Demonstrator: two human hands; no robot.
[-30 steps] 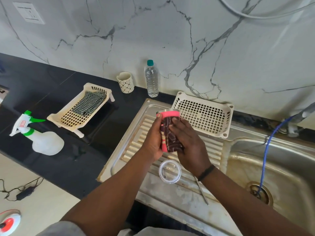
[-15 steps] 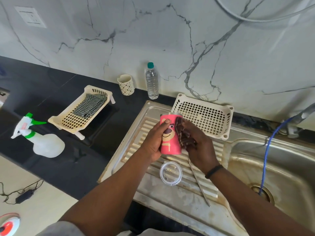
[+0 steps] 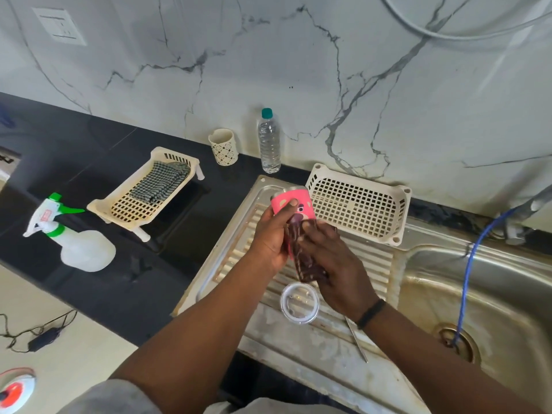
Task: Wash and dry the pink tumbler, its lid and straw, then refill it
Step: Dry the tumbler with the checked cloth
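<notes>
Tumbler-drying looks to be the step in hand, so I judge the washing done and the refill still ahead. Nearest, the straw (image 3: 356,339) lies on the drainboard (image 3: 313,354), partly hidden under the right wrist, and the clear lid (image 3: 299,303) lies flat beside it; whether either is dry I cannot tell. Just above them, the right hand (image 3: 334,264) presses a dark patterned cloth (image 3: 304,258) against the pink tumbler (image 3: 294,206), fingers curled round the cloth. The left hand (image 3: 273,237) grips the tumbler's side, mouth tilted away. Farther back a water bottle (image 3: 269,141) stands capped at the wall, probably for refilling. Half a second ago the cloth sat at the tumbler's right side with the printed face showing; now it covers the lower front.
</notes>
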